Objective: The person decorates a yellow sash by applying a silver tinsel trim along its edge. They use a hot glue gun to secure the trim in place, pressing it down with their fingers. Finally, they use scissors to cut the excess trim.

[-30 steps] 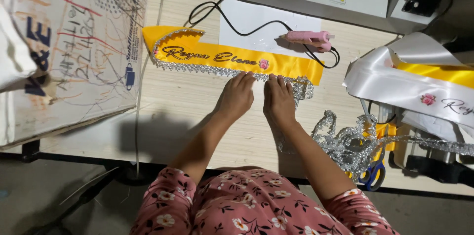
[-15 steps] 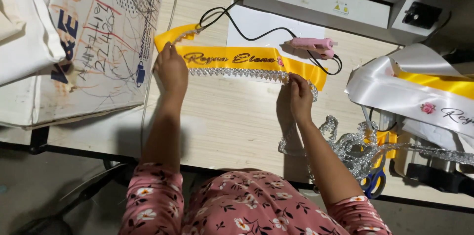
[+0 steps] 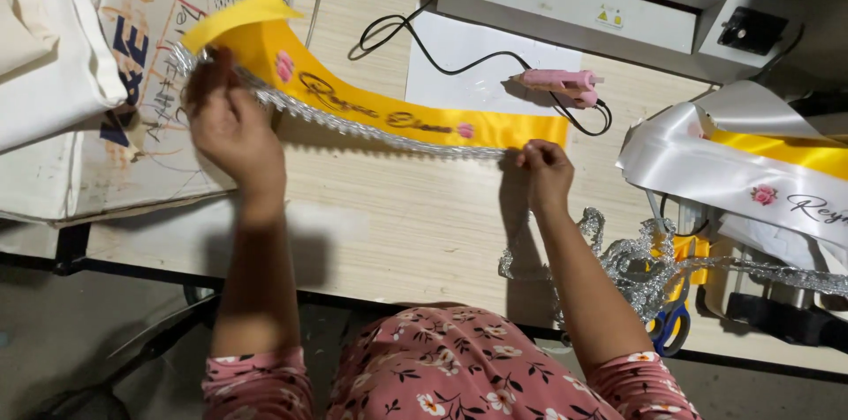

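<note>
We note the wooden table [image 3: 397,217] carrying the work. Since half a second ago the yellow sash [image 3: 389,111] no longer lies flat: its left end is now lifted off the surface and angled up toward the marked white board [image 3: 115,58], so we judge the piece is being picked up or turned. The silver trim [image 3: 371,133] along its lower edge rises with it. Left hand [image 3: 231,133] has moved up and left, clenched on the sash's raised end. Right hand [image 3: 546,174] stays low, pinching the trim at the sash's right end. The pink glue gun [image 3: 558,83] rests untouched behind.
</note>
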